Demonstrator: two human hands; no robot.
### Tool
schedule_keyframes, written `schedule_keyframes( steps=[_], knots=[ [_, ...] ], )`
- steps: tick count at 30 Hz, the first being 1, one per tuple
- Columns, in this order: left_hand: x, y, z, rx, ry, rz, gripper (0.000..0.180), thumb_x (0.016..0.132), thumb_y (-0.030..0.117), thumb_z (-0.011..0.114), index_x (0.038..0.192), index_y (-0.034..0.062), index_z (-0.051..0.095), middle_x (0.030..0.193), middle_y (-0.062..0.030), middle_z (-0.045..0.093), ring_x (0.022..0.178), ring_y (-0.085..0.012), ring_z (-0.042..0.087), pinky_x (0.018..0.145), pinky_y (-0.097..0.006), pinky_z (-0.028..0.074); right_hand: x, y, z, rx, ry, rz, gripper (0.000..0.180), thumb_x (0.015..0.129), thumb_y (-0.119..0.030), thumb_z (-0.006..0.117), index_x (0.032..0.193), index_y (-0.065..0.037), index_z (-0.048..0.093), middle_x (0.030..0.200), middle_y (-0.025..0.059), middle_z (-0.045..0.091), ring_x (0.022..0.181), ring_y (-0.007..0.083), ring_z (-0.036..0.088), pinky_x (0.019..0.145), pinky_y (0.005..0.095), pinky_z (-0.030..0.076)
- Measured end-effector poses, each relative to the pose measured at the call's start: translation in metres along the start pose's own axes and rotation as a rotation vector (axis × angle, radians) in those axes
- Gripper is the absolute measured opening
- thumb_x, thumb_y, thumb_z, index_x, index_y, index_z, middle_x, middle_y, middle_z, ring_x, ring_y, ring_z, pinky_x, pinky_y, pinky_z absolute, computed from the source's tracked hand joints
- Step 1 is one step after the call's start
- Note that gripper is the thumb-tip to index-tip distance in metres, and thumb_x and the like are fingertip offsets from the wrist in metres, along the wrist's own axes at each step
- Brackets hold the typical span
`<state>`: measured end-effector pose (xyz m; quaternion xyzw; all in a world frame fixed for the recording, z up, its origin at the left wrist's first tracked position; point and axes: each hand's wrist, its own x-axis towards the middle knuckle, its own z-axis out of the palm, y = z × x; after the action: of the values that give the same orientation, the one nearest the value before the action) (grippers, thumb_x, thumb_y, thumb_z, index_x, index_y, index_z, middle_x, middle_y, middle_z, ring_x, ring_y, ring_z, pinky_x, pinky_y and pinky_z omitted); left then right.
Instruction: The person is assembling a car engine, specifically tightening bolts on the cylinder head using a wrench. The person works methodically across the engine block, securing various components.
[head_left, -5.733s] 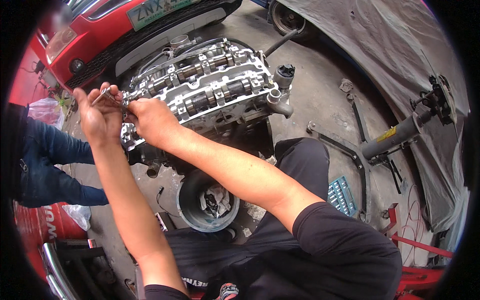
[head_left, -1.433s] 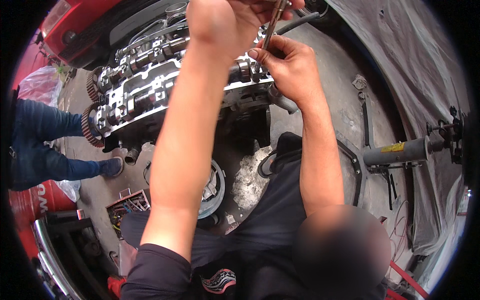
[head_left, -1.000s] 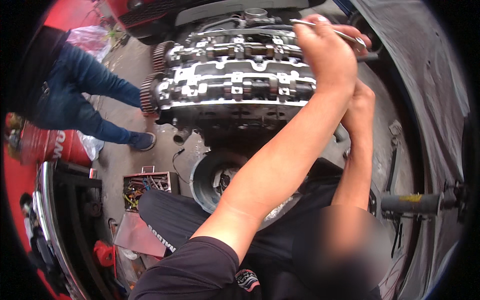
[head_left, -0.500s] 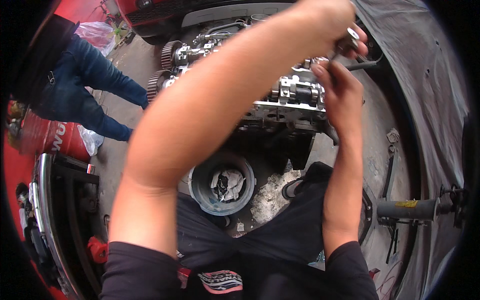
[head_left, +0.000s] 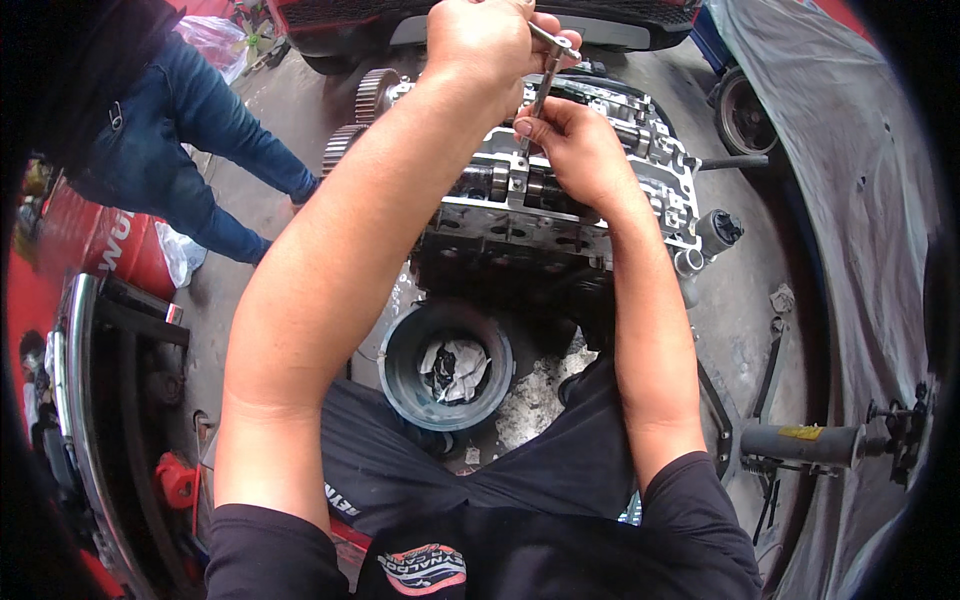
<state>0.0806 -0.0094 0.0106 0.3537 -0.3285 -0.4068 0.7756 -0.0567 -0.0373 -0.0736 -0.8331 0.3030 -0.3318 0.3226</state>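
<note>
The left hand (head_left: 487, 38) is gripping the ratchet (head_left: 562, 45) while the right hand (head_left: 582, 152) is pinching its extension (head_left: 542, 97), which is leaning over the engine's (head_left: 522, 226) nearer camshaft (head_left: 482, 184). If the pull is going sideways, that tilt could be making the lower end slip and scrape metal.

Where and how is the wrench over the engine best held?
Probably by its handle, from the left, as the left hand does: it juts that way from the top. Steady the bar from the right, as the right hand does, since it leans and reaches down to the engine.
</note>
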Motion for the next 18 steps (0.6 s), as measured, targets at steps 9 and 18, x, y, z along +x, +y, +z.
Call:
schedule_keyframes(
  steps=[9, 18],
  knots=[
    [0.048, 0.051, 0.040, 1.362, -1.018, -0.034, 0.022, 0.099, 0.018, 0.062, 0.107, 0.0002, 0.073, 0.072, -0.0088, 0.069, 0.059, -0.0194, 0.066, 0.056, -0.036, 0.054, -0.003, -0.001, 0.017, 0.142, 0.153, -0.148, 0.029, 0.103, -0.028, 0.063, 0.108, 0.001, 0.068, 0.087, 0.0168, 0.074, 0.083, 0.0294, 0.074, 0.076, 0.0389, 0.055],
    [-0.054, 0.035, -0.018, 1.394, -0.829, 1.164, 0.010, 0.093, 0.009, 0.061, 0.101, 0.0035, 0.064, 0.087, -0.0122, 0.067, 0.089, -0.0287, 0.069, 0.097, -0.046, 0.049, -0.010, -0.003, 0.020, -0.095, 0.172, -0.336, 0.039, 0.095, -0.014, 0.067, 0.127, 0.005, 0.060, 0.115, 0.0236, 0.069, 0.106, 0.0341, 0.067, 0.094, 0.0427, 0.051]
  ],
)
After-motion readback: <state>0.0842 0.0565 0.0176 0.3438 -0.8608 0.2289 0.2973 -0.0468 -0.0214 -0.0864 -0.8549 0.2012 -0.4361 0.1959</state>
